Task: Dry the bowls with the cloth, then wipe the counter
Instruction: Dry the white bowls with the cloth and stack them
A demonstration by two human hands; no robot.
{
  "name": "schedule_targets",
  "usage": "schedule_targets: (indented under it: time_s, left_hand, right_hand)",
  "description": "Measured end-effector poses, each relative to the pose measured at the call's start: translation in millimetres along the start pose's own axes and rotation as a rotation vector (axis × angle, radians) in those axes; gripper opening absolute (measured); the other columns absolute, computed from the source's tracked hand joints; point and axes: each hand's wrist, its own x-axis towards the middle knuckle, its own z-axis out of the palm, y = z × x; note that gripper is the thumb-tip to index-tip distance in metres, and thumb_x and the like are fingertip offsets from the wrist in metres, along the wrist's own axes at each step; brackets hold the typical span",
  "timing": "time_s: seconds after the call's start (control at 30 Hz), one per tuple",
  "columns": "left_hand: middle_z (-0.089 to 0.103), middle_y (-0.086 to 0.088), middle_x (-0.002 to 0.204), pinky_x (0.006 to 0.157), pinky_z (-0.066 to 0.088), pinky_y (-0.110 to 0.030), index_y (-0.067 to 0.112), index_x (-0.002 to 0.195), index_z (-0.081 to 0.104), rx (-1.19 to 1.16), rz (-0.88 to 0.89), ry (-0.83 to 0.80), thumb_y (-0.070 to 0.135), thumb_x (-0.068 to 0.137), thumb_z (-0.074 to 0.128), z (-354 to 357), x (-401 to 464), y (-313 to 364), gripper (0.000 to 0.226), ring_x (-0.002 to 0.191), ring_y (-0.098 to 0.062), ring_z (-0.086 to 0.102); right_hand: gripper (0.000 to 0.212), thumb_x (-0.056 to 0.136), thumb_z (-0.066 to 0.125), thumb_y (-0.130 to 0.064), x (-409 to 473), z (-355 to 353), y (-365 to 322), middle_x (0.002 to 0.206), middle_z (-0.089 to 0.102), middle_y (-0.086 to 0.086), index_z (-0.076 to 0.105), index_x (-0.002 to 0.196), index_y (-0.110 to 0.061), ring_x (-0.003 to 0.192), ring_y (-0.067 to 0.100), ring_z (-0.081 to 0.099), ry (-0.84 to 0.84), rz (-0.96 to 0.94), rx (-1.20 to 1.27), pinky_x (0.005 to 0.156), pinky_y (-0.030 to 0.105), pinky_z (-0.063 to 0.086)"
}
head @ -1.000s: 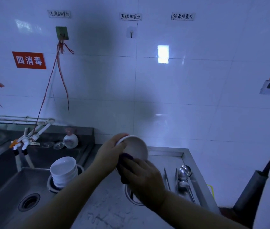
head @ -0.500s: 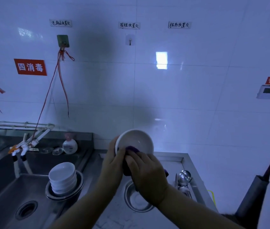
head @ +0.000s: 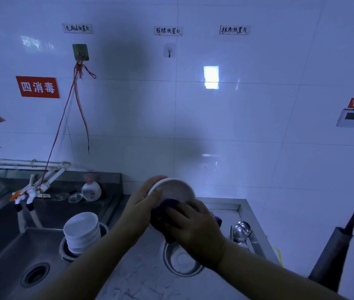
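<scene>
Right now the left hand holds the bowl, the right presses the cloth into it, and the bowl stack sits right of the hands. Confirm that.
Wrong on one point: the head view shows the bowl stack left of the hands, at the sink's edge. The left hand holds the bowl; the right hand presses the cloth into it.

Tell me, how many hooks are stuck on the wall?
2. A green hook is on the left with red strings hanging from it. A clear hook is in the middle with nothing on it. More could be outside the picture.

Glossy white bowl (head: 172, 189), soft purple cloth (head: 165, 210), brushed steel counter (head: 141, 271)
</scene>
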Motion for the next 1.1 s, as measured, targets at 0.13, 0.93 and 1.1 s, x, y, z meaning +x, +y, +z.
schedule_targets:
  time_s: [0.13,0.93,1.1]
  left_hand:
    - [0.068,-0.006,0.104,0.078,0.051,-0.025,0.019,0.109,0.064,0.048,-0.069,-0.084,0.011,0.093,0.050,-4.7,9.7,11.8,0.023,0.098,-0.018,0.063]
    - [0.060,-0.004,0.111,0.072,0.055,-0.027,0.026,0.124,0.049,0.048,-0.215,-0.083,0.013,0.085,0.062,-1.5,21.8,4.5,0.044,0.095,-0.018,0.061]
    - [0.056,0.007,0.109,0.072,0.051,-0.018,0.025,0.123,0.045,-0.076,0.039,0.216,0.018,0.098,0.042,36.3,3.0,-18.1,0.027,0.094,-0.002,0.058]
  right_hand:
    - [0.025,0.099,0.050,-0.025,-0.8,3.2,20.5,0.135,0.056,0.006,0.064,0.119,-0.023,0.135,0.030,0.040,-0.018,-0.241,-0.049,0.112,0.043,0.033]
    - [0.024,0.088,0.065,-0.024,0.2,8.9,17.7,0.115,0.068,0.005,0.070,0.111,-0.022,0.102,0.023,0.065,0.086,0.044,-0.010,0.081,0.034,0.055]
    - [0.024,0.092,0.058,-0.026,15.1,17.0,-15.6,0.113,0.068,0.008,0.072,0.105,-0.012,0.099,0.024,0.066,0.171,0.369,0.013,0.080,0.033,0.057]
